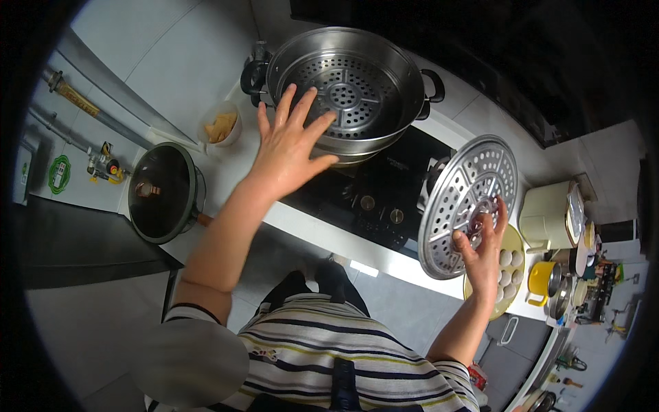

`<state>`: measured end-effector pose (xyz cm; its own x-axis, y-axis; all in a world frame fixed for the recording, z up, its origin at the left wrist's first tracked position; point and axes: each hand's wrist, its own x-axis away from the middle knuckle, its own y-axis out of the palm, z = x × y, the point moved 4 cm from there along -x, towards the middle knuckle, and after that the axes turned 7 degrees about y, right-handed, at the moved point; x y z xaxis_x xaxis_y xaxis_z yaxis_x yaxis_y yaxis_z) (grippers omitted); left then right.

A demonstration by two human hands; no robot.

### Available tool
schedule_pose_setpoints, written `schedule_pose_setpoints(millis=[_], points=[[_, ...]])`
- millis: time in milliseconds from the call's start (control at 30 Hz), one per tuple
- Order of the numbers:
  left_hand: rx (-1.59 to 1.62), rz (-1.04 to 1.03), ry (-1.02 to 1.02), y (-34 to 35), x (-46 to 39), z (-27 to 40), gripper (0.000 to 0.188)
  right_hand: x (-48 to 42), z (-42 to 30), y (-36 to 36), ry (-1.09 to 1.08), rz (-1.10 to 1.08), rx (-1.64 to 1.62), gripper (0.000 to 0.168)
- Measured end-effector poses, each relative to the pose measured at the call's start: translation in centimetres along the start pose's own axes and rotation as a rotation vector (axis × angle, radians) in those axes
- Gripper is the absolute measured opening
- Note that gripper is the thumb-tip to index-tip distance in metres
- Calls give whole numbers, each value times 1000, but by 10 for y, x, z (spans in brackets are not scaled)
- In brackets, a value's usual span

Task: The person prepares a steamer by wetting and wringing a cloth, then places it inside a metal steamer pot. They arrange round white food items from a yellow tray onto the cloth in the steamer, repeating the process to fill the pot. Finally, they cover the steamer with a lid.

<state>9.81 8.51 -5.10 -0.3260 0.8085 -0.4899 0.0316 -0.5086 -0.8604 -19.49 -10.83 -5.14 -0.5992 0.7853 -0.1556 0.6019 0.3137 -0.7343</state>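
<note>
A metal steamer pot (412, 77) with black side handles stands on the black gas hob (381, 190), a perforated rack (344, 96) lying inside it. My left hand (291, 144) is spread over the pot's near left rim, holding nothing; whether it touches the rim cannot be told. On the right, a second perforated steamer rack (448, 206) is tilted nearly upright in my right hand (484, 247), whose fingers are at its centre. Partly behind that hand lies a yellow-green plate (515, 239) of round white dough-like balls (506, 257).
A lidded pan (162, 193) stands at the left, near a white cup (231, 136) with yellowish pieces. A cream appliance (548, 216), a yellow mug (540, 280) and metal bowls (558, 298) crowd the right counter. Gas pipes (77, 98) run along the left wall.
</note>
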Motion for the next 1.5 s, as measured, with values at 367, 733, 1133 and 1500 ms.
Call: schedule_pose_setpoints(millis=[367, 733, 1133, 1500], points=[[82, -26, 131, -13, -39, -33, 25, -58, 37, -21, -139, -82, 261, 52], [430, 43, -110, -135, -110, -62, 15, -147, -120, 89, -335, -269, 757, 65], [174, 64, -27, -127, -100, -77, 37, -189, -157, 231, -190, -559, 723, 71], [254, 60, -76, -120, -100, -98, 54, -195, -170, 238, -105, -652, 727, 66]])
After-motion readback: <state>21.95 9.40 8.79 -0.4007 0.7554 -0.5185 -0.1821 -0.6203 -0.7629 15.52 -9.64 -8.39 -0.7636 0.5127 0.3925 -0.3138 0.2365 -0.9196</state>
